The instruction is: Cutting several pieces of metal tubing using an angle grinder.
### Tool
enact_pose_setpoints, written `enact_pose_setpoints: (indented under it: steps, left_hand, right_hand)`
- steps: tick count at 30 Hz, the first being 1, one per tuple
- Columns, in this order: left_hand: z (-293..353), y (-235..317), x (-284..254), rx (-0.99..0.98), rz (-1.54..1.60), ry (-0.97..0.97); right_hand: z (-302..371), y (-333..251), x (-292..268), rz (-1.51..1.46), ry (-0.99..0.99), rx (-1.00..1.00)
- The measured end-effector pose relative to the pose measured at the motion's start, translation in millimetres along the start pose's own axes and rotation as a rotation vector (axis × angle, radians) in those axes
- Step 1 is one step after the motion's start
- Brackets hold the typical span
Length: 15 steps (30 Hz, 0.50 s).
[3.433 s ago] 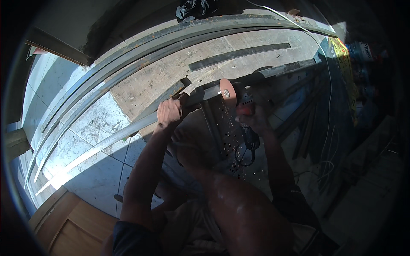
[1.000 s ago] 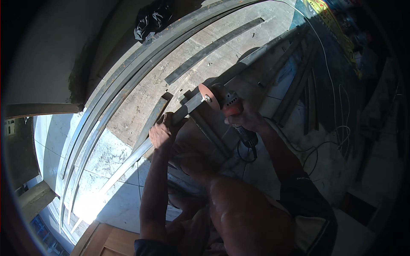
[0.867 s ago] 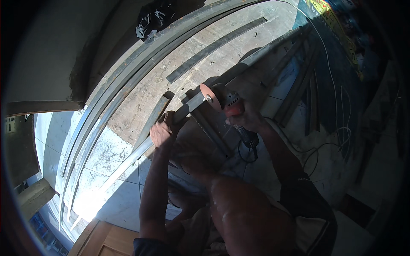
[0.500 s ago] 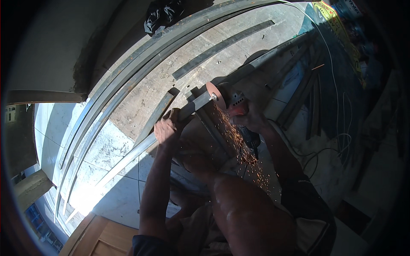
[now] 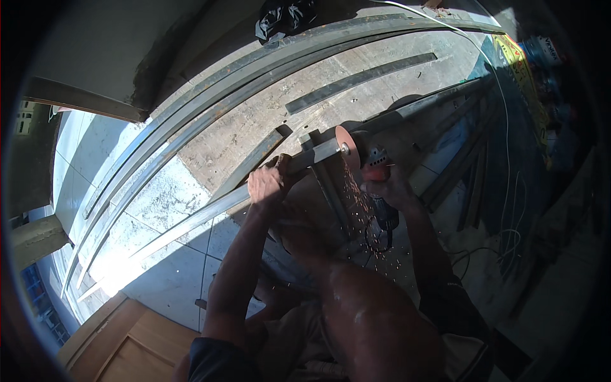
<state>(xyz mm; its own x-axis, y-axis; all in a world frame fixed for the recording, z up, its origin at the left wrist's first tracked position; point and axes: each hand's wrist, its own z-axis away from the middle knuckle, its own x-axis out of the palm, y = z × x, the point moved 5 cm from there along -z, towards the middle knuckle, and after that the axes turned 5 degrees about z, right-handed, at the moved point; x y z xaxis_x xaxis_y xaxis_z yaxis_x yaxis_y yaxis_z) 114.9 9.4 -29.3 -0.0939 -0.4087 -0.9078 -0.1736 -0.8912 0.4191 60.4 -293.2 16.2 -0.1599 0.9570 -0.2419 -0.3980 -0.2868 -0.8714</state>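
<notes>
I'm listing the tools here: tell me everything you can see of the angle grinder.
The angle grinder has a red section, a dark rear body, vent holes near its head and a reddish-brown disc with a metallic hub. The right hand grips it, rear end toward the picture's lower edge. The disc stands on edge at the grey metal bar, with sparks below it, so it apparently runs.

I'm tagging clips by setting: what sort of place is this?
Probably an improvised metalworking spot: an angle grinder throws sparks, long metal bars lie along the partly tiled floor, and a white cable trails nearby.
</notes>
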Motion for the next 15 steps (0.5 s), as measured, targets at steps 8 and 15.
enact_pose_setpoints:
  steps: [8,15]
  left_hand:
    - [8.4,-12.3,20.0,0.012,-0.041,0.006]
    - [8.3,-1.7,8.4,0.138,-0.072,0.167]
  right_hand:
    - [0.6,-5.0,-2.0,0.086,0.028,-0.072]
    - [-0.1,0.1,-2.4,0.124,0.021,-0.013]
